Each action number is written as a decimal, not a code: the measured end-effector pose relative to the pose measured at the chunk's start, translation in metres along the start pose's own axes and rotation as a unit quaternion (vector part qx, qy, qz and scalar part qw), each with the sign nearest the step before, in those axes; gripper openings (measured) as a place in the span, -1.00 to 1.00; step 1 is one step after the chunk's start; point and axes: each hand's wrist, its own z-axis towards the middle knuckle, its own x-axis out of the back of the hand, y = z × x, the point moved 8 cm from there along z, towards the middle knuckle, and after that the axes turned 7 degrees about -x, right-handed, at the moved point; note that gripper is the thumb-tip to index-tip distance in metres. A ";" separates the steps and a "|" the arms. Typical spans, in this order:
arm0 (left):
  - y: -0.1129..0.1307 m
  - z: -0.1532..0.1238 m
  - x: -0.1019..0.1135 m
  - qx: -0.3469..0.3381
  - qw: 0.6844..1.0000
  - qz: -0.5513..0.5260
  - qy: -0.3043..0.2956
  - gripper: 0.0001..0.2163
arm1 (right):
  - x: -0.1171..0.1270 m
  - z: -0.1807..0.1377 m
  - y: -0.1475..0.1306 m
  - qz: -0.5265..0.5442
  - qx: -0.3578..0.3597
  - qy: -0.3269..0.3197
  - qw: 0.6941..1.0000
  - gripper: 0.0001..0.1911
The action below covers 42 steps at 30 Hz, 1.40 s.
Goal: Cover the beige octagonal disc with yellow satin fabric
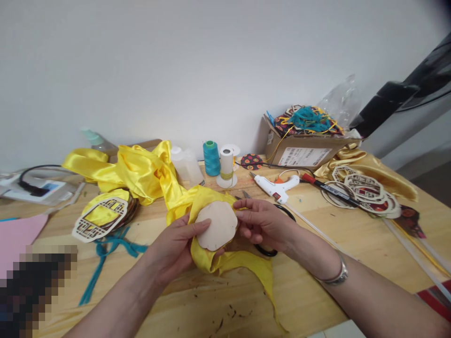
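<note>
The left hand (176, 246), half closed, grips a pale scalloped disc (216, 225) and the yellow cloth (211, 260) wrapped behind it, thumb on the disc's face, just above the counter (225, 300). The right hand (262, 223) pinches the disc's far edge, fingers nearly closed. Beyond that hand, a box (303, 152) bears a label too small to read.

Left hand (176, 249) and right hand (264, 225), both bare. Silver-coloured metal bangle (338, 274) around the right wrist: narrow, rounded, glossy, with a bright highlight along its outer curve. Ahead of the bangle, bare hand and fingers; behind the bangle, bare forearm; across from the bangle, bare left forearm.
</note>
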 end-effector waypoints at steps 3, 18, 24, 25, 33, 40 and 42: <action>0.000 0.000 0.000 -0.001 1.000 0.002 0.004 -0.64 | 0.000 -0.001 -0.001 -0.003 -0.002 0.009 1.000 -0.58; 0.002 0.000 0.000 -0.014 1.000 0.010 0.010 -0.68 | 0.004 0.001 0.012 -0.085 -0.095 0.036 0.991 -0.50; 0.002 0.000 0.000 -0.016 1.000 0.011 0.004 -0.71 | 0.003 -0.001 0.006 -0.104 -0.055 0.042 0.992 -0.69; 0.002 0.000 0.000 -0.017 1.000 0.011 0.004 -0.70 | 0.003 -0.001 0.005 -0.107 -0.050 0.046 0.992 -0.73; 0.002 0.002 0.005 -0.019 1.000 0.015 0.020 -0.60 | 0.008 -0.003 0.001 -0.125 -0.027 0.095 0.987 -0.84; 0.002 0.001 0.005 -0.020 0.999 0.015 0.024 -0.59 | 0.011 -0.004 -0.004 -0.117 -0.014 0.117 0.986 -0.80; 0.002 0.001 0.006 -0.022 0.999 0.016 0.028 -0.58 | 0.012 -0.002 -0.003 -0.119 -0.024 0.116 0.986 -0.71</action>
